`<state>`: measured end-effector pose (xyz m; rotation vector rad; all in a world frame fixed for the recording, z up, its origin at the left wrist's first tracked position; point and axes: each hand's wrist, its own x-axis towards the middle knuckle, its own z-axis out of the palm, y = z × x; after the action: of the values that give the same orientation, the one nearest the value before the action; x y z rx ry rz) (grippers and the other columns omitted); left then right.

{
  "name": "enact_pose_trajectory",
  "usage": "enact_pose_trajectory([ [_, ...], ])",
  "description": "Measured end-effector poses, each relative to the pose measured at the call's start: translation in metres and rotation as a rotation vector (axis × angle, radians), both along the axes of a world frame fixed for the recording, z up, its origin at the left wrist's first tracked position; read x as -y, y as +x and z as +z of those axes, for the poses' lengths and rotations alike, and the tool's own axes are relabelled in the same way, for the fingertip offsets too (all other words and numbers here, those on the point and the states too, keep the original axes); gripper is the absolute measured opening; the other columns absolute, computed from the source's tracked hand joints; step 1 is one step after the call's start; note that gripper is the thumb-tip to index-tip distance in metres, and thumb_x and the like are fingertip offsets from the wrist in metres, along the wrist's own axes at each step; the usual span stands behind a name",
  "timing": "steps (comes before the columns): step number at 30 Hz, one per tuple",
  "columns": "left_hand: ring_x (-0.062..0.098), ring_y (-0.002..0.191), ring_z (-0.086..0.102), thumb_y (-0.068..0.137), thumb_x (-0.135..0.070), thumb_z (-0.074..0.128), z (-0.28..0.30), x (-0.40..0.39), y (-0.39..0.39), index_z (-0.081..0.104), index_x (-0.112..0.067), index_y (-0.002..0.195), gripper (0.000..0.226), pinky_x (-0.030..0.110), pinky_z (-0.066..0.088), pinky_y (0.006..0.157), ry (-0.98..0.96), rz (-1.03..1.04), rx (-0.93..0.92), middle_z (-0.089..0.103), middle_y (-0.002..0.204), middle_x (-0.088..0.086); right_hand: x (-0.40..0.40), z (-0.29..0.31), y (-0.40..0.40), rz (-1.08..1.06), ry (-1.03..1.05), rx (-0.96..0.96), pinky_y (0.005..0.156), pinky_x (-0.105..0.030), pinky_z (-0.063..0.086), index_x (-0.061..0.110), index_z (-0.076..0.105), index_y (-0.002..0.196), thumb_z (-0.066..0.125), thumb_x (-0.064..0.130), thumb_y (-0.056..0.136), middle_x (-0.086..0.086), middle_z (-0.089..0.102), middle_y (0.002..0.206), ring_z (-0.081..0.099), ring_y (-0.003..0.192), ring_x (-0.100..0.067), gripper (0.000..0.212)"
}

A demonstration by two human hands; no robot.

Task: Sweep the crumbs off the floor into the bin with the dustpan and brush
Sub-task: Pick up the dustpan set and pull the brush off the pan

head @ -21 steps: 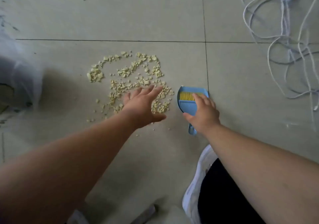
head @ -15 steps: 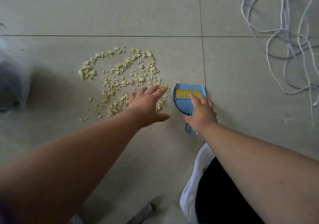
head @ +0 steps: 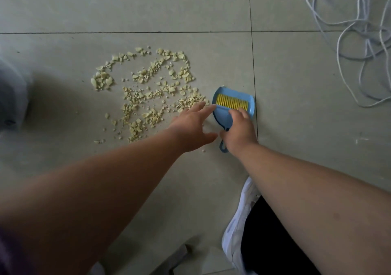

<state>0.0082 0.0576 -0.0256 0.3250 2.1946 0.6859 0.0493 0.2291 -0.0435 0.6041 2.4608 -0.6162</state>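
The right hand [head: 239, 131] lies on the blue dustpan [head: 224, 114], fingers curled down over the brush [head: 231, 102] nested in it. It seems to close on the brush's handle, though the hand hides the grip itself, so I cannot tell how firm the hold is. Only the brush's yellow bristles show, lying across the wide end of the pan. The pan's looped handle tip pokes out below the wrist, toward the person.

The left hand [head: 192, 126] is open and empty, fingers spread. Its fingertips reach to the pan's left rim, and the thumb points toward the right hand. Whether the fingertips touch the rim I cannot tell.

The dustpan rests flat on the floor [head: 148, 6], just left of a tile joint. The crumbs [head: 148, 90], pale yellow broken bits, are scattered over the same tile to the left of the pan, the nearest of them just beside its rim and partly under the left hand's fingers.

At the far left edge is a blurred grey shape with clear plastic [head: 11, 97], possibly the bin, too unclear to say. A tangle of white cord [head: 359, 22] lies at the upper right, well apart from the pan. A white shoe [head: 239, 215] and a dark trouser leg [head: 273, 243] show under the right forearm.
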Motion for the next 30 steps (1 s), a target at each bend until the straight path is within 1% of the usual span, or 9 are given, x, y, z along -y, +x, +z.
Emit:
enact_pose_trajectory([
  [6, 0.024, 0.149, 0.037, 0.082, -0.043, 0.075, -0.007, -0.011, 0.007, 0.032, -0.030, 0.161, 0.090, 0.043, 0.039, 0.118, 0.174, 0.161, 0.069, 0.028, 0.167, -0.001, 0.005, 0.010, -0.010, -0.143, -0.013, -0.082, 0.104, -0.030, 0.043, 0.009, 0.054, 0.142, 0.078, 0.011, 0.081, -0.007, 0.049, 0.146, 0.052, 0.128, -0.026, 0.066],
  [9, 0.020, 0.123, 0.059, 0.077, -0.035, 0.082, -0.004, -0.018, 0.012, 0.024, -0.027, 0.163, 0.104, 0.037, 0.061, 0.089, 0.232, 0.245, 0.156, 0.044, 0.151, -0.008, 0.010, 0.010, -0.012, -0.194, -0.039, -0.118, 0.101, -0.028, 0.045, 0.011, 0.056, 0.142, 0.083, 0.018, 0.081, -0.007, 0.053, 0.143, 0.054, 0.128, -0.024, 0.067],
  [11, 0.020, 0.106, 0.067, 0.078, -0.027, 0.083, -0.001, -0.022, 0.013, 0.023, -0.021, 0.161, 0.103, 0.038, 0.063, 0.080, 0.265, 0.400, 0.242, 0.051, 0.132, -0.008, 0.015, 0.010, -0.016, -0.293, -0.076, -0.144, 0.095, -0.023, 0.044, 0.015, 0.058, 0.139, 0.086, 0.026, 0.080, -0.006, 0.058, 0.140, 0.057, 0.127, -0.022, 0.067],
  [13, 0.022, 0.099, 0.069, 0.082, -0.023, 0.080, -0.003, -0.023, 0.011, 0.039, -0.012, 0.151, 0.081, 0.038, 0.062, 0.080, 0.257, 0.510, 0.306, 0.063, 0.120, 0.002, 0.020, 0.010, -0.022, -0.399, -0.121, -0.152, 0.090, -0.020, 0.042, 0.019, 0.060, 0.136, 0.089, 0.032, 0.078, -0.005, 0.061, 0.137, 0.060, 0.125, -0.018, 0.067],
  [16, 0.021, 0.083, 0.072, 0.088, -0.012, 0.073, -0.009, -0.019, 0.007, 0.069, -0.008, 0.120, 0.033, 0.030, 0.062, 0.068, 0.317, 0.586, 0.399, 0.075, 0.097, 0.011, 0.027, 0.015, -0.030, -0.421, -0.169, -0.188, 0.092, -0.020, 0.044, 0.021, 0.062, 0.135, 0.086, 0.036, 0.080, -0.002, 0.063, 0.137, 0.060, 0.126, -0.015, 0.061],
  [20, 0.031, 0.097, 0.075, 0.088, 0.007, 0.067, -0.007, -0.005, -0.005, 0.073, 0.001, 0.115, 0.028, 0.038, 0.062, 0.090, 0.494, 0.753, 0.508, 0.075, 0.106, 0.026, 0.035, 0.022, -0.034, -0.248, -0.204, -0.202, 0.111, -0.028, 0.044, 0.015, 0.059, 0.143, 0.069, 0.032, 0.095, -0.003, 0.058, 0.147, 0.054, 0.136, -0.017, 0.052],
  [24, 0.035, 0.107, 0.070, 0.089, 0.014, 0.059, 0.003, 0.014, -0.017, 0.071, 0.003, 0.121, 0.036, 0.053, 0.053, 0.104, 0.565, 0.708, 0.588, 0.063, 0.123, 0.039, 0.040, 0.028, -0.030, -0.153, -0.290, -0.112, 0.121, -0.037, 0.038, 0.015, 0.045, 0.156, 0.074, 0.042, 0.088, -0.004, 0.039, 0.164, 0.042, 0.147, -0.019, 0.078],
  [27, 0.032, 0.109, 0.063, 0.092, 0.016, 0.055, 0.013, 0.027, -0.017, 0.068, 0.001, 0.127, 0.040, 0.056, 0.047, 0.110, 0.593, 0.642, 0.659, 0.058, 0.132, 0.038, 0.041, 0.037, -0.031, -0.123, -0.326, -0.041, 0.117, -0.031, 0.039, 0.019, 0.032, 0.162, 0.078, 0.053, 0.082, -0.001, 0.041, 0.162, 0.041, 0.146, -0.018, 0.099],
  [30, 0.031, 0.112, 0.060, 0.092, 0.018, 0.052, 0.021, 0.039, -0.015, 0.066, -0.006, 0.133, 0.050, 0.055, 0.044, 0.113, 0.597, 0.619, 0.716, 0.060, 0.135, 0.032, 0.044, 0.051, -0.036, -0.035, -0.347, 0.000, 0.105, -0.026, 0.039, 0.020, 0.027, 0.163, 0.082, 0.050, 0.081, -0.003, 0.045, 0.159, 0.044, 0.144, -0.021, 0.104],
])
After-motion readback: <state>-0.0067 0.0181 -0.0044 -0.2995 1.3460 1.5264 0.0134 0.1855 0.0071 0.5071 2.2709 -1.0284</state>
